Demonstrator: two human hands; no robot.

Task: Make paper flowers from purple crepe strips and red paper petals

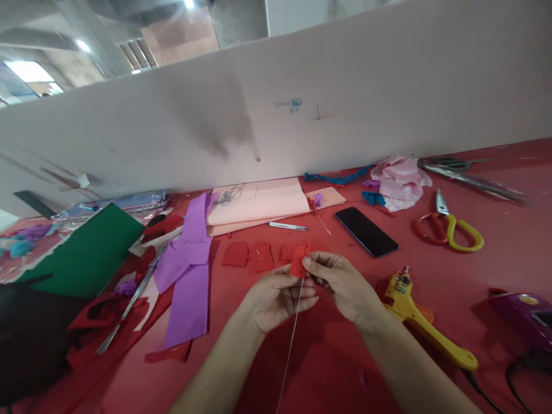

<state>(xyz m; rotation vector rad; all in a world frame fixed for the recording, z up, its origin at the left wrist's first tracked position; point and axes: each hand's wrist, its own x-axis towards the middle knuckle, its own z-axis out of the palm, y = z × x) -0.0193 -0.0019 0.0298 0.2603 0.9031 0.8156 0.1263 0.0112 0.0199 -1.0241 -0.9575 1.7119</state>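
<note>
Between my hands is a small red crepe-paper-like piece (297, 263), held up above the red table. My left hand (276, 296) pinches its left side between thumb and finger, with the other fingers loosely curled below. My right hand (340, 282) is closed on its right edge. From the piece a thin pale wire or thread (291, 336) runs down toward me. Just beyond my hands lie several flat red cut pieces with rounded tops, among them one red petal-shaped piece (235, 254) and another red piece (261, 257). Some are partly hidden behind the held piece.
At right lie a phone (367, 231), scissors (448, 230), a yellow glue gun (425, 322) and a purple tool (524, 310). Behind are a pen (287, 226) and peach sheets (263, 202). Purple strips (188, 305), wire stems (129, 305) and a green sheet (81, 253) lie left.
</note>
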